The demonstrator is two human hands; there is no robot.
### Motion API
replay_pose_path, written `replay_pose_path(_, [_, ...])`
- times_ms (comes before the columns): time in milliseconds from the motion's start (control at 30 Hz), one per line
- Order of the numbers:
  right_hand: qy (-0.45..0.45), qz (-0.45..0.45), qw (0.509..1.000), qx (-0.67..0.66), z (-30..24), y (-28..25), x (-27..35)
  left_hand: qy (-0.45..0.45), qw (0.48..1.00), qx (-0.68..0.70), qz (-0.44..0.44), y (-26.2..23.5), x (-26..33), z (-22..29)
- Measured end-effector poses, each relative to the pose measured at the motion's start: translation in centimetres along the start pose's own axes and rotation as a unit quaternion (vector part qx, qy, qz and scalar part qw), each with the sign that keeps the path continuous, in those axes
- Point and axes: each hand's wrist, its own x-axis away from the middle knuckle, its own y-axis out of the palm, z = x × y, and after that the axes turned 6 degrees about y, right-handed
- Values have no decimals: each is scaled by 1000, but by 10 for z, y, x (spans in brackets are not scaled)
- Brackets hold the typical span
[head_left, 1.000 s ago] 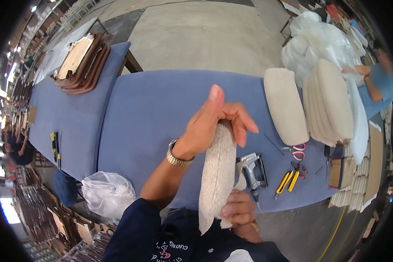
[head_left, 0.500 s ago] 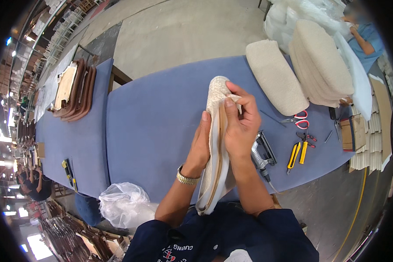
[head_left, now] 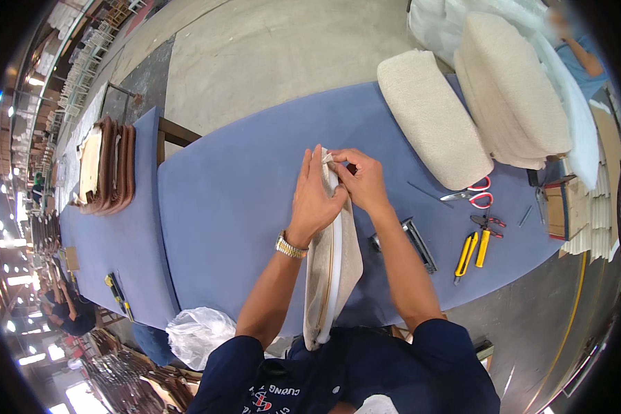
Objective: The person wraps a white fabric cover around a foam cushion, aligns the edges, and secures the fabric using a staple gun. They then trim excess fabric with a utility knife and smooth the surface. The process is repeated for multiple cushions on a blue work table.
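A padded panel (head_left: pixel 341 276) in beige fabric stands on edge between my forearms, its near end against my shirt. Along its open edge, white padding and a thin brown board edge show. My left hand (head_left: pixel 314 200) lies along the panel's left side near the far end, thumb across the open edge, fingers stretched forward against the fabric. My right hand (head_left: pixel 361 181) pinches the beige fabric at the far tip, thumb and forefinger together. To the right of the panel lies a staple gun (head_left: pixel 419 245), partly behind my right forearm.
Red-handled scissors (head_left: pixel 481 193), pliers (head_left: pixel 485 241) and a yellow utility knife (head_left: pixel 466 257) lie at right. Beyond them are a beige cushion (head_left: pixel 434 117) and a cushion stack (head_left: pixel 514 90). Brown padded pieces (head_left: pixel 110 165) stand far left; a clear plastic bag (head_left: pixel 196 334) sits near left. Another person (head_left: pixel 583 62) is far right.
The panel has turned more upright on its edge, and its far tip has come nearer to me. My left hand has shifted forward to that tip, with its thumb now over the open edge.
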Motion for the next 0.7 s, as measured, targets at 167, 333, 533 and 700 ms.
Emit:
replay_pose_path(167, [-8, -82, 995, 57, -16, -16, -18, -37, 995, 91, 33, -17, -8, -22])
replay_pose_path(333, [-68, -52, 993, 78, -6, -13, -23, -40, 995, 89, -19, -24, -13, -28])
replay_pose_path(533, [-25, -49, 986, 157, -8, -11, -33, 23, 999, 27, 20, -8, -32, -45])
replay_pose_path(700, [2, -48, 979, 197, -7, -22, -37, 43, 996, 55, -47, -17, -43, -41])
